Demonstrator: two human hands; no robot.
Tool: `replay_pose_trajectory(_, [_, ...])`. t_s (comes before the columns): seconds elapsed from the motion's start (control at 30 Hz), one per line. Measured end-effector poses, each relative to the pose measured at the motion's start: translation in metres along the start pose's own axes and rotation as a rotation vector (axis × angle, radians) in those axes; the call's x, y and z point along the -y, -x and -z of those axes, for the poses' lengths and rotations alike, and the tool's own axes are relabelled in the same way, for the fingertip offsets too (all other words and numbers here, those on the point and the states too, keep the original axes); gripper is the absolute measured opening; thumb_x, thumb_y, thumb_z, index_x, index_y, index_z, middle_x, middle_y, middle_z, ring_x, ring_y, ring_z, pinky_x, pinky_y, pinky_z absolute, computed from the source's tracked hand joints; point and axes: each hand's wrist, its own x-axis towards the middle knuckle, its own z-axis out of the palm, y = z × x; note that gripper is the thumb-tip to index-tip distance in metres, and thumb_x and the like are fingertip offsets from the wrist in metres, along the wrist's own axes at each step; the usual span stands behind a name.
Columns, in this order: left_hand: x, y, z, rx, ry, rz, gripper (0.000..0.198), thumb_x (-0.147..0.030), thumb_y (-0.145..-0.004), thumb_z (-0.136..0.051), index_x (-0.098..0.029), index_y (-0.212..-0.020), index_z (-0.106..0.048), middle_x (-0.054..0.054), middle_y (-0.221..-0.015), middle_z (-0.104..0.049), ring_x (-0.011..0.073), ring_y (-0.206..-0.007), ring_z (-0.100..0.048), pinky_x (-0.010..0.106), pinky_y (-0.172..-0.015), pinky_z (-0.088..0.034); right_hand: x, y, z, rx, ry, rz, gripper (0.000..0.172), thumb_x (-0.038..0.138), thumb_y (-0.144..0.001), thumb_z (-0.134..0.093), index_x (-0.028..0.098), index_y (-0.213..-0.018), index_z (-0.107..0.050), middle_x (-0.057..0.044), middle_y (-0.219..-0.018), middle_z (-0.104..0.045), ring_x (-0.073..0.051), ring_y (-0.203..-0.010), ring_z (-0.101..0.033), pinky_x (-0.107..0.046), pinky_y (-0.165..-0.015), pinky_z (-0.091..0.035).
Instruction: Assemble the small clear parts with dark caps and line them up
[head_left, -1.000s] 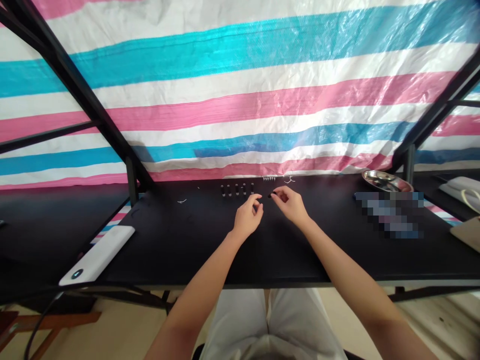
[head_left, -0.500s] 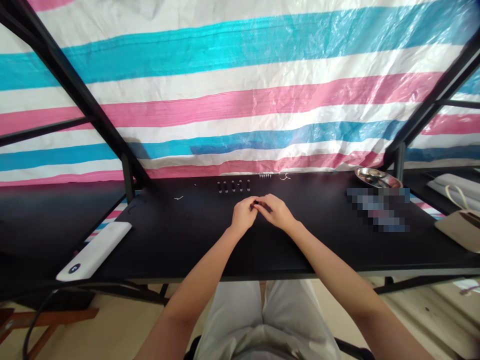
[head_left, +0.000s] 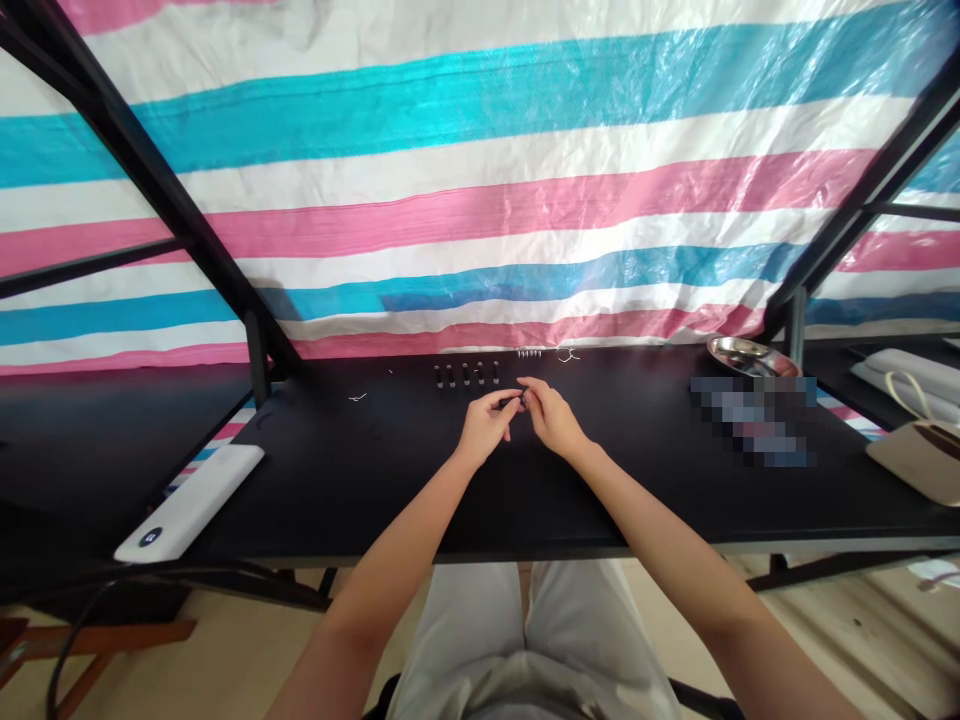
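While the small dark piece (head_left: 510,402) is just nearer the person than the right end of the row of black pieces (head_left: 466,374), pinched by the left hand (head_left: 480,432) and, at its other end, by the right hand (head_left: 556,418), light, even fingertip pressure with both ends in line seems best. Working low over the surface (head_left: 360,470) would shorten any drop, and knuckles should clear the row and the silvery bits (head_left: 529,353) beyond its right end.

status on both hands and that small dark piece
Left hand, right hand: both on small dark piece. Piece partly hidden. Row of dark tubes beyond, not in the way.
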Motion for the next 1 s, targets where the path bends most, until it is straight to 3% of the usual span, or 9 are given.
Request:
replay_pose_trajectory(0.37, [-0.0014,-0.0015,0.0005,0.029,0.172,0.041,0.032,-0.033,-0.070,-0.065,-0.014,-0.096,-0.065,0.006,-0.078,-0.067,0.0040,-0.037,-0.048,0.018,-0.035,-0.031,-0.0042,0.0063,-0.0026,-0.009,-0.122,-0.012,0.032,0.033,-0.093,-0.030,0.024,-0.119,-0.046,-0.007,-0.098,-0.061,-0.016,-0.083,-0.063,-0.032,-0.075,-0.050])
replay_pose_trajectory(0.57, [-0.0003,-0.0019,0.0031,0.072,0.214,0.031,0.031,-0.032,-0.071,-0.064,-0.014,-0.096,-0.063,0.006,-0.079,-0.066,0.0047,-0.038,-0.050,0.018,-0.036,-0.031,-0.0045,0.0054,-0.0013,-0.038,-0.075,0.019,0.030,0.031,-0.092,-0.031,0.023,-0.116,-0.048,-0.007,-0.092,-0.062,-0.017,-0.081,-0.062,-0.033,-0.074,-0.049])
replay_pose_trajectory(0.8, [-0.0037,-0.0002,0.0001,0.047,0.155,0.039,0.030,-0.032,-0.066,-0.069,-0.014,-0.089,-0.064,0.003,-0.070,-0.065,0.0038,-0.036,-0.047,0.018,-0.036,-0.030,-0.0037,0.0029,0.0017,-0.060,0.082,0.121,0.026,0.028,-0.091,-0.035,0.021,-0.110,-0.052,-0.010,-0.097,-0.063,-0.020,-0.082,-0.060,-0.038,-0.075,-0.045])
replay_pose_trajectory(1.0, [-0.0029,0.0007,-0.0022,0.031,0.076,-0.024,0.025,-0.030,-0.065,-0.070,-0.015,-0.084,-0.065,0.003,-0.074,-0.065,0.0043,-0.037,-0.048,0.019,-0.038,-0.034,0.0001,0.0032,0.0008,-0.029,0.017,0.120,0.027,0.028,-0.092,-0.032,0.024,-0.110,-0.051,-0.009,-0.098,-0.060,-0.020,-0.086,-0.058,-0.038,-0.077,-0.046])
